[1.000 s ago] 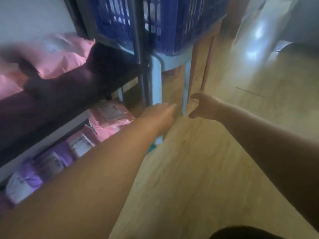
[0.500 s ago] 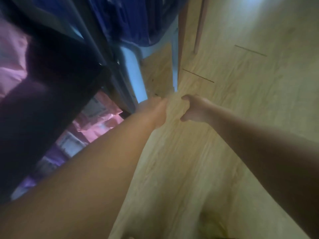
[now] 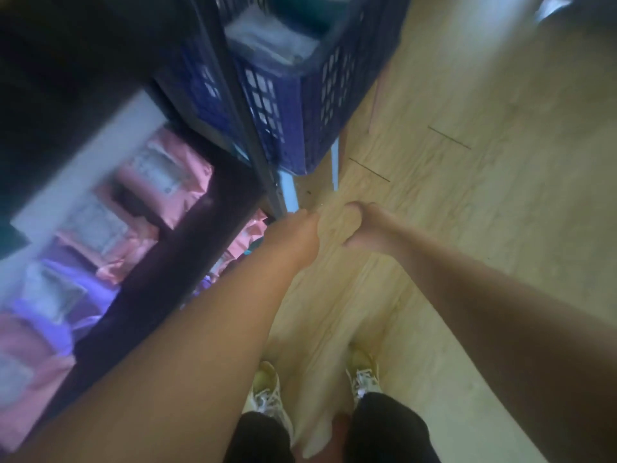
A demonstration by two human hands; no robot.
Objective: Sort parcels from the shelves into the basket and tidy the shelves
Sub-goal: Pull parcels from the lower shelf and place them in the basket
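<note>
Reaching forward and down, both bare arms stretch over the wood floor (image 3: 467, 212), the hands close together but apart, just past the corner post of the shelves (image 3: 207, 248). The left hand (image 3: 295, 230) is seen from the back, turned downward; its fingers are hidden behind it, so I cannot tell whether they are spread or closed. The right hand (image 3: 362, 223) is curled, thumb and fingers bent toward each other in a loose hook with floor showing through the gap; nothing is visibly held in it.

One blue basket (image 3: 293, 105) with latticed sides stands on a pale blue stool (image 3: 288, 195), right beside the shelves. Inside it lie parcels: a light grey-white one on top and something teal behind it; blur keeps me from counting them.

On the lower shelf, left of the left forearm, the parcels (image 3: 160, 182) lie in a blurred heap: at least three pink ones and at least one purple, several with white labels. Another pink parcel shows on the level beneath, just under the left wrist, with a bit of teal beside it.

Two pale sneakers (image 3: 267, 392) stand on the floor below the hands, with dark trouser legs at the bottom edge.
</note>
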